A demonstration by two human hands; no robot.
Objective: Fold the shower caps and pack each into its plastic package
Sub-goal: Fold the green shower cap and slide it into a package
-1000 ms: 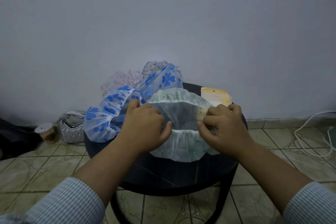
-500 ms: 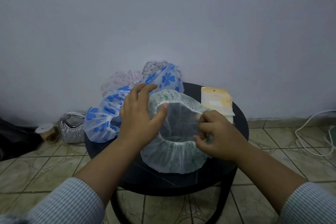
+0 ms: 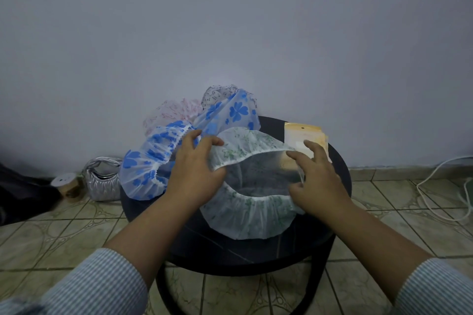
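Head view: only view given.
Worktop (image 3: 340,179): round, dark, centre frame.
Green-print cap (image 3: 245,217): centre, mouth held open, unfolded.
Left hand (image 3: 197,174): fingers pinching cap's far-left rim.
Right hand (image 3: 320,181): fingers spread; thumb apparently hooked on right rim, grip unclear.
Blue-flower cap (image 3: 146,169): left of centre, unfolded; more caps behind.
Packages (image 3: 307,135): stacked right of centre, seemingly unfilled.
Progress: early; folding not done, packing left.

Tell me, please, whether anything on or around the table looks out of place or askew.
Mostly no. Only the blue-flowered shower cap droops over the left edge of the round table, beside the left hand.
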